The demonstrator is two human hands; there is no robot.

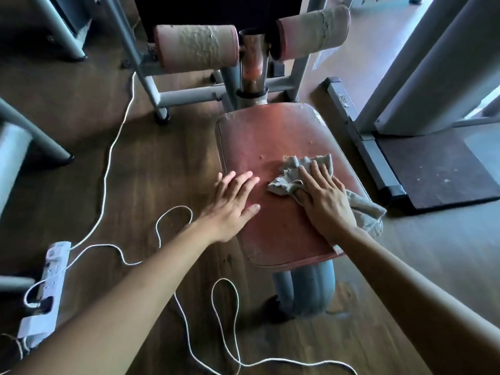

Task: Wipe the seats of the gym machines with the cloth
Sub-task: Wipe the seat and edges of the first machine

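Hands first: both lie flat on the worn red padded seat (pixel 270 136), well apart from each other, with a strip of bare upholstery between them. The left hand (pixel 234 201) rests on the seat's edge at 9 o'clock with its fingers straight and slightly spread, and it holds nothing. The right hand (pixel 323 203) presses straight, spread fingers down on the crumpled grey cloth (pixel 290 171), without curling around it. The cloth lies on the seat's half towards 3 o'clock. One part is bunched ahead of the fingertips and another trails out under the wrist and over the seat's edge at 4 o'clock.

Nearest the camera, a thin white cable (pixel 226 315) loops over the dark wooden floor (pixel 162 163) at 6 o'clock. It runs to a white power strip (pixel 52 277) lying at 8 o'clock. A thick blue-grey post (pixel 311 288) carries the seat from below.

Beyond the seat, at 12 o'clock, a scuffed chrome tube (pixel 253 63) stands upright on the grey metal frame (pixel 189 96). Two cylindrical roller pads flank it, the left roller pad (pixel 197 48) and the right roller pad (pixel 313 32). Both have faded red covering that is cracked and peeling. At 3 o'clock a black rubber mat (pixel 433 169) lies on the floor beside pale grey uprights (pixel 422 63).
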